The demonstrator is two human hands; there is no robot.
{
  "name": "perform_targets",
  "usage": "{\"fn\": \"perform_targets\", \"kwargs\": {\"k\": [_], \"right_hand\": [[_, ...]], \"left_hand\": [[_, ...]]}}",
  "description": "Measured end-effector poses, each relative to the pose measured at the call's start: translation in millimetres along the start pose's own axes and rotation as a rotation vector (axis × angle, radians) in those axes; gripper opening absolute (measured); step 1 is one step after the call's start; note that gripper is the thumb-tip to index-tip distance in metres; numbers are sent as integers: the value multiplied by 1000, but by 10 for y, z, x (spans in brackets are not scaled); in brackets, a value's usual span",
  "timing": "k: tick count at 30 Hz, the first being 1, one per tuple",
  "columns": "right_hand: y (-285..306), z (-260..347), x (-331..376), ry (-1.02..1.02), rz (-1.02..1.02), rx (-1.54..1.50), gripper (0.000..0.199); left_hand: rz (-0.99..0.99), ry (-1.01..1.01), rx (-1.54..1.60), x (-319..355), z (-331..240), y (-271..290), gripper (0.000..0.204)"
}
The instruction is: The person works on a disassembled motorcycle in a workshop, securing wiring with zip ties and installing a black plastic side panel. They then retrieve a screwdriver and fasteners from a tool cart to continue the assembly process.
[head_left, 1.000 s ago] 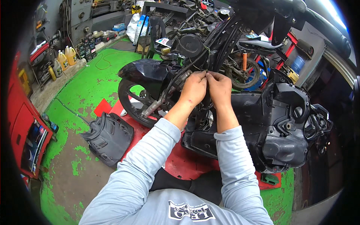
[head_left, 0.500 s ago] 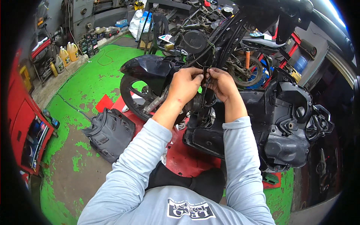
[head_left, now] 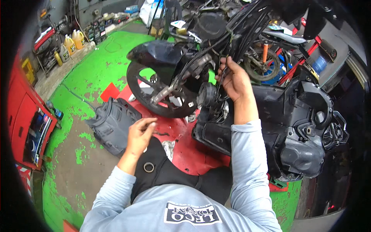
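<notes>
My right hand [head_left: 235, 79] is raised at the motorcycle's front end, fingers closed around a bundle of thin black wires [head_left: 220, 88]. My left hand [head_left: 140, 136] is low above my left thigh, thumb and index finger slightly apart, with nothing visible between them. A roll of tape [head_left: 148, 167], seen as a ring, lies on my dark trouser leg just below that hand. To the left of the wires are the front wheel [head_left: 135, 91] and its black fender [head_left: 154, 53].
Black body panels and the scooter's body [head_left: 262, 116] fill the right side. A loose dark plastic cover [head_left: 112, 123] lies at the left, beside the red mat [head_left: 177, 154]. Yellow bottles [head_left: 78, 39] line the far wall; a red cabinet [head_left: 27, 123] stands far left.
My left hand has left the wires and come down toward my left thigh. My right hand stays at the wires. The view has shifted slightly, and the tape roll now shows.
</notes>
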State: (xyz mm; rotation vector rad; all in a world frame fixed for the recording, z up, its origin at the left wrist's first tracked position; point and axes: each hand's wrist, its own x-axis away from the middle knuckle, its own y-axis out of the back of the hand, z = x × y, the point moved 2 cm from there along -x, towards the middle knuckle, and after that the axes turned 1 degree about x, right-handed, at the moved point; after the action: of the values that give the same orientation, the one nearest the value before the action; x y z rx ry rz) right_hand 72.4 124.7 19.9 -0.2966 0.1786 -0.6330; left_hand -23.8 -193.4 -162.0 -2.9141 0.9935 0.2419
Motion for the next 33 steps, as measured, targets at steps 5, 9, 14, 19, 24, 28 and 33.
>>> {"fn": "perform_targets", "kwargs": {"k": [5,9,14,19,24,28,33], "right_hand": [[147,-41,-75,137,192,161,35],[227,-128,-126,60,8,-35,29],[-19,-32,285,102,-111,324,58],[-29,-97,871,1048,-372,1270,21],[-582,-1307,1788,501,429,1015,33],[-508,-2136,2251,85,514,842,51],[-344,-2152,2300,77,437,686,31]], "left_hand": [[-141,149,-310,481,610,706,22],[-129,222,-383,795,875,923,22],[171,125,-514,882,679,710,28],[380,191,-590,995,655,518,31],[404,3,-751,1010,823,483,19],[342,212,-379,930,456,269,13],[336,124,-313,926,226,37,14]]}}
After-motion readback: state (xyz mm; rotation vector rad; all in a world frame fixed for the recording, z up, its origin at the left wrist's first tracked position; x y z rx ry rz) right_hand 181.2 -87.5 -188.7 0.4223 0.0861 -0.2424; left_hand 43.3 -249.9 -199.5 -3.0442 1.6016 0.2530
